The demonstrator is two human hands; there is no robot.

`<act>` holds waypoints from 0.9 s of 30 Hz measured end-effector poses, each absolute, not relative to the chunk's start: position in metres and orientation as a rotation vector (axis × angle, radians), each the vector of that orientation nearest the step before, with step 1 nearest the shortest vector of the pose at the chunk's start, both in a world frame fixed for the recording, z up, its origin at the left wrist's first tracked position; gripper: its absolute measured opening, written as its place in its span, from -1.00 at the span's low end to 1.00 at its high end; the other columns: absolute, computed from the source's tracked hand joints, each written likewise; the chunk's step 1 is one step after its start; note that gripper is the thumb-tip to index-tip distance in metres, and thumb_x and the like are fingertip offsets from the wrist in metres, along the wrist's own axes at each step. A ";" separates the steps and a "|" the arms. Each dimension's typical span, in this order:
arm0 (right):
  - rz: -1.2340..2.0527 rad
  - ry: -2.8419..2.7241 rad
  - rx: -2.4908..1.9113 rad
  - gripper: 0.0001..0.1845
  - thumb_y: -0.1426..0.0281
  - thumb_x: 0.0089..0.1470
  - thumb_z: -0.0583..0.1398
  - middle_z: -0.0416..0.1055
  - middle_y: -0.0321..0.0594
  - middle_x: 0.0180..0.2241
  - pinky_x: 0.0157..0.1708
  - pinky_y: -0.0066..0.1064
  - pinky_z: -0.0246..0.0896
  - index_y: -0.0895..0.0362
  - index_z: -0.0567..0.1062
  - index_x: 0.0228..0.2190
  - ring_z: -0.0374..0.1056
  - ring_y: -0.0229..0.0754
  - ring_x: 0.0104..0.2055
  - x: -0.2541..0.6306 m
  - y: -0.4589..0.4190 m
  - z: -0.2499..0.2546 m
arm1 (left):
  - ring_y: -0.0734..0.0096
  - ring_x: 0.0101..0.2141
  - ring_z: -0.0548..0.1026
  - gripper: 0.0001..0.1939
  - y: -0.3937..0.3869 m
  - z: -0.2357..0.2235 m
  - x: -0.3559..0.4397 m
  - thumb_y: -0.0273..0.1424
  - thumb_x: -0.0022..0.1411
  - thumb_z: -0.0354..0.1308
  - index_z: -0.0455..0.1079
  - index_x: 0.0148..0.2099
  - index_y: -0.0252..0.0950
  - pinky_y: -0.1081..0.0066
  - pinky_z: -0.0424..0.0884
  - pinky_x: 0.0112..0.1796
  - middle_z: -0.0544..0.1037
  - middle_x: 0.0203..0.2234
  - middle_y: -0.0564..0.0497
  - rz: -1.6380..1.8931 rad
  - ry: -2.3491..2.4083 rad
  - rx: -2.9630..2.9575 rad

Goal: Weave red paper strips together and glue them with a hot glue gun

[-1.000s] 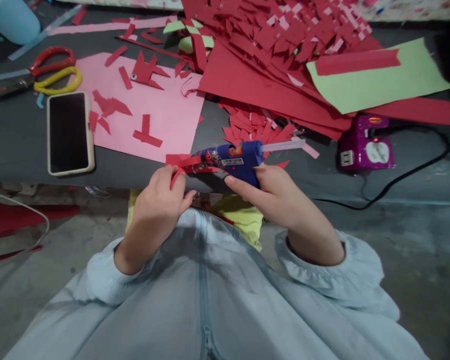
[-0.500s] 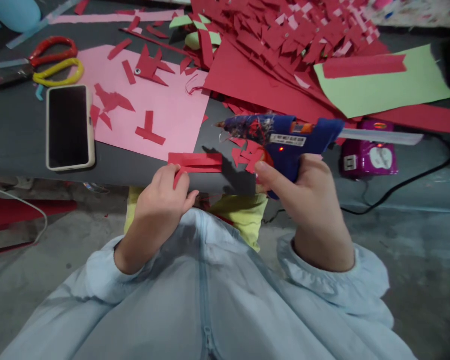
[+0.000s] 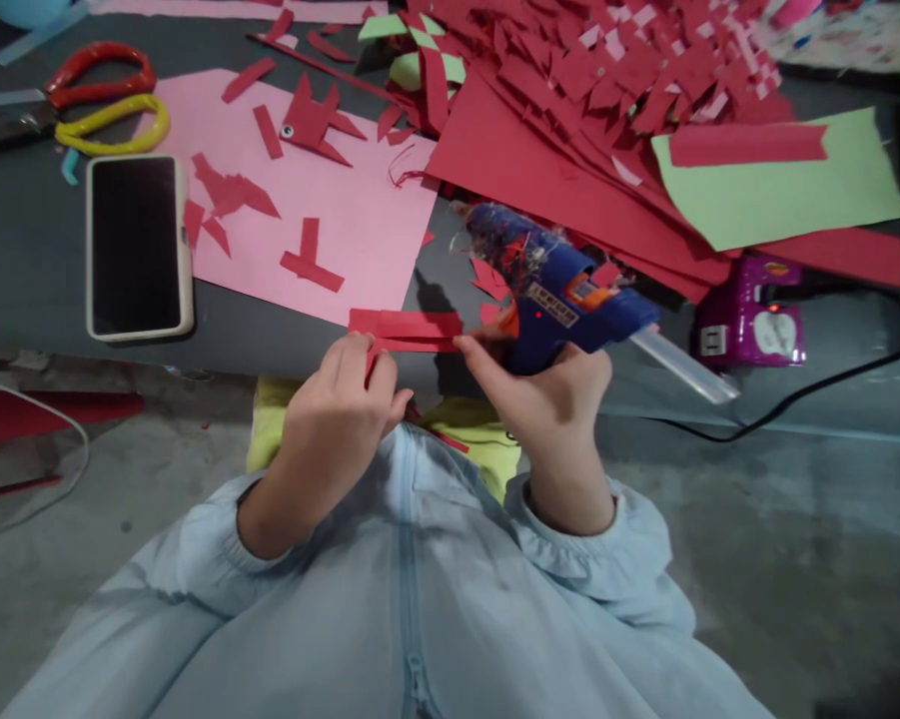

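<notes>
My left hand (image 3: 345,419) is closed on the left end of a folded red paper strip (image 3: 420,330) at the table's front edge. My right hand (image 3: 543,399) grips a blue hot glue gun (image 3: 554,300), its nozzle pointing up and left, away from the strip. The thumb of that hand reaches the strip's right end. A clear glue stick (image 3: 685,366) juts from the back of the gun. Beyond the strip, a pink paper sheet (image 3: 367,210) carries a red paper fish (image 3: 315,125) with a stuck-on eye and several red scraps.
A phone (image 3: 136,248) and scissors (image 3: 60,105) lie at the left. Red paper sheets (image 3: 524,160) and a heap of woven red pieces (image 3: 629,60) fill the back. Green paper (image 3: 764,200) lies at the right, near a purple power adapter (image 3: 753,320) with a black cord.
The glue gun lifted off the strip, moved right, then tilted with its rear end lower. My right thumb came to the strip's right end. My left hand kept its hold.
</notes>
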State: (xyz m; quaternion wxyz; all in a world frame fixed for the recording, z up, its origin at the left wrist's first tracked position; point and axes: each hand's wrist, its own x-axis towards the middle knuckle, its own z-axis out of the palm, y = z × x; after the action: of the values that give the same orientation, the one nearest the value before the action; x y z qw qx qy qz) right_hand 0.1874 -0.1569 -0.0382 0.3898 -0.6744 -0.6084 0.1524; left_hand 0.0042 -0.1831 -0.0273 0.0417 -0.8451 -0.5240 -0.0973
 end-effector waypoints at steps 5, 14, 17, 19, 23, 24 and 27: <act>0.418 -1.540 -1.703 -0.79 0.20 0.01 0.23 0.59 -0.16 -0.45 -0.26 -0.15 0.48 0.05 0.55 -0.50 0.55 -0.02 -0.38 0.171 -0.160 -0.043 | 0.12 -0.11 0.52 -0.74 -0.181 -0.023 0.005 -0.31 0.31 0.10 0.44 -0.09 -0.41 0.31 0.50 -0.18 0.53 -0.12 -0.29 -0.259 -1.609 -2.622; 0.461 -1.671 -1.862 -0.66 0.11 0.12 0.12 0.59 -0.12 -0.38 -0.13 -0.05 0.40 0.07 0.54 -0.31 0.55 0.06 -0.25 0.152 -0.162 -0.049 | 0.13 -0.07 0.52 -0.68 -0.180 -0.027 0.003 -0.30 0.39 -0.04 0.41 -0.07 -0.44 0.30 0.51 -0.15 0.51 -0.14 -0.30 -0.339 -1.585 -2.661; 0.440 -1.675 -1.878 -0.68 0.10 0.12 0.12 0.60 -0.15 -0.38 -0.14 -0.05 0.40 0.05 0.53 -0.29 0.54 0.06 -0.23 0.152 -0.161 -0.051 | 0.11 -0.02 0.51 -0.69 -0.181 -0.030 0.002 -0.32 0.38 -0.01 0.40 -0.03 -0.45 0.29 0.51 -0.12 0.51 -0.11 -0.31 -0.347 -1.595 -2.663; 0.435 -1.664 -1.894 -0.68 0.09 0.10 0.13 0.59 -0.15 -0.38 -0.14 -0.05 0.40 0.04 0.52 -0.29 0.54 0.06 -0.23 0.153 -0.161 -0.053 | 0.09 0.00 0.51 -0.67 -0.182 -0.033 0.002 -0.30 0.38 0.00 0.39 -0.01 -0.46 0.28 0.51 -0.10 0.50 -0.09 -0.32 -0.371 -1.582 -2.659; 0.499 -1.640 -1.902 -0.65 0.06 0.11 0.10 0.58 -0.12 -0.40 -0.16 -0.03 0.40 0.05 0.50 -0.31 0.54 0.07 -0.25 0.152 -0.161 -0.053 | 0.08 0.01 0.51 -0.67 -0.183 -0.034 0.000 -0.29 0.38 0.01 0.39 -0.01 -0.46 0.27 0.51 -0.09 0.51 -0.09 -0.33 -0.446 -1.536 -2.641; 0.519 -1.635 -1.902 -0.65 0.06 0.11 0.10 0.58 -0.12 -0.40 -0.17 -0.03 0.40 0.06 0.50 -0.31 0.54 0.07 -0.26 0.151 -0.161 -0.053 | 0.09 0.00 0.52 -0.68 -0.183 -0.034 0.000 -0.30 0.38 0.02 0.39 -0.01 -0.45 0.27 0.51 -0.09 0.51 -0.10 -0.33 -0.457 -1.528 -2.636; 0.555 -1.619 -1.896 -0.65 0.07 0.11 0.11 0.58 -0.10 -0.39 -0.16 -0.03 0.40 0.07 0.50 -0.31 0.53 0.07 -0.25 0.151 -0.161 -0.052 | 0.07 -0.02 0.53 -0.69 -0.183 -0.034 -0.001 -0.31 0.37 0.03 0.39 -0.02 -0.47 0.25 0.54 -0.11 0.52 -0.11 -0.34 -0.460 -1.496 -2.622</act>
State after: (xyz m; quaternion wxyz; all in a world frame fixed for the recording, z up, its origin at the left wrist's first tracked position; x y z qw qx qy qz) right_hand 0.1512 -0.1613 -0.0517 0.2894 -0.7105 -0.6067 0.2079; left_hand -0.0007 -0.1830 -0.0341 0.0440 -0.8578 -0.4894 -0.1506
